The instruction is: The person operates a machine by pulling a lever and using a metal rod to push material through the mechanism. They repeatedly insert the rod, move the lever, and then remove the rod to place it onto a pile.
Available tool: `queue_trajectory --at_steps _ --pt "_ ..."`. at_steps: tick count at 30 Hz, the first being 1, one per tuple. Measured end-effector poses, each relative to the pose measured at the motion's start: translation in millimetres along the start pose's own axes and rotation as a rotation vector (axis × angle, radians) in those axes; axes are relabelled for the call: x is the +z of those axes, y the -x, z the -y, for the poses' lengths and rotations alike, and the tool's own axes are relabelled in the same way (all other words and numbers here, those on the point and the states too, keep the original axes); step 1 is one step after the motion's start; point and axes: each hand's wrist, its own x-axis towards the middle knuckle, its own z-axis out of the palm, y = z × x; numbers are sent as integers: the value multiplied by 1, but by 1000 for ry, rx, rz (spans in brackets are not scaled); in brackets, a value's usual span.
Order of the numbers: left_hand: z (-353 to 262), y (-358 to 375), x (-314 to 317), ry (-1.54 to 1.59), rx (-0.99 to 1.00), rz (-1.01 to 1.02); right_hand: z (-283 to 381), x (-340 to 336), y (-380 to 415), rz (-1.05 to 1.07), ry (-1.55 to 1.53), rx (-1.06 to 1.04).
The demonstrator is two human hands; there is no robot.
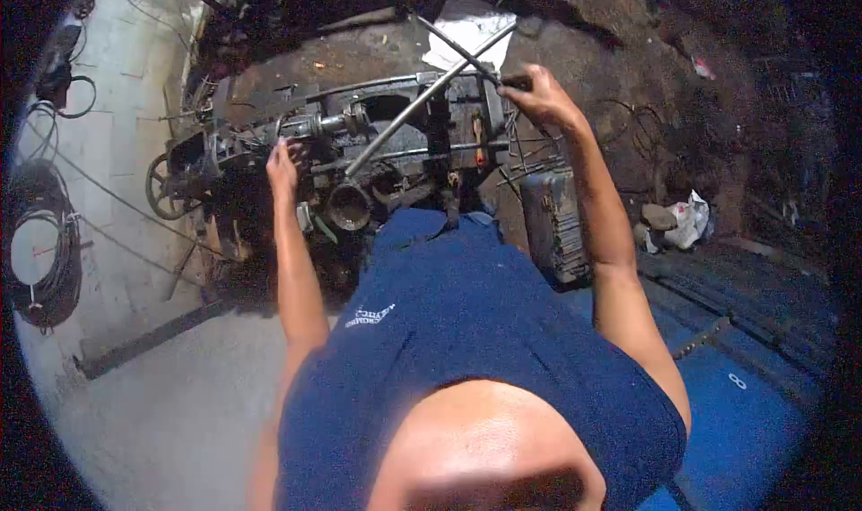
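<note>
My right hand (540,100) is at the upper right, its fingers closed round the end of a dark rod (449,44). A bright metal bar (422,102) lies slantwise over the lathe-like machine (395,89) and crosses the dark rod. Over the machine's left part, beside its chuck and spindle parts (337,122), is my left hand (284,162). Its fingers are bent, and what they touch is too small to make out. A round metal cup-shaped part (348,206) sits near the machine's front edge.
An orange-handled tool (479,143) lies on the machine. A ribbed metal box (552,219) stands to its right. White paper (462,42) lies behind. Coiled cable (45,251) hangs at the far left, a handwheel (162,186) at the machine's left end. A white bag (690,219) is on the right.
</note>
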Motion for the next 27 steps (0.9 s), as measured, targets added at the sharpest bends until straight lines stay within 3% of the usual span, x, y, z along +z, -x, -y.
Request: queue_trajectory --at_steps 1,2,3,4,7,8,12,15,18,23,24,26,27 --pt "-12 -2 6 -30 110 -14 5 2 -10 -7 0 -18" --pt "27 -33 8 -52 144 -52 9 6 -23 -78 0 -125" --pt "-23 -11 19 -119 150 -60 16 8 -34 -149 2 -232" --pt "-27 -10 28 -107 217 -61 29 4 -40 -59 -30 -157" --pt "-36 -10 48 -66 185 -110 73 2 -51 -156 -11 -313" --pt "-46 1 48 -18 199 5 86 1 -48 -245 55 -331" --pt "-45 13 61 49 250 -56 95 7 -66 -221 -123 -400" --pt "-37 18 58 3 175 -27 104 6 -73 -220 -221 -386" --pt "-12 11 66 20 316 -69 120 -2 -74 -187 -631 -349" --pt "-6 20 80 59 222 24 143 -12 -78 -217 -1407 -287" --pt "-6 20 83 69 231 45 144 -12 -81 -220 -1407 -293" --pt "-3 24 91 160 164 109 143 -12 -90 -449 -1108 -385" --pt "-11 28 92 32 115 150 143 -12 -94 -526 -1006 -410"
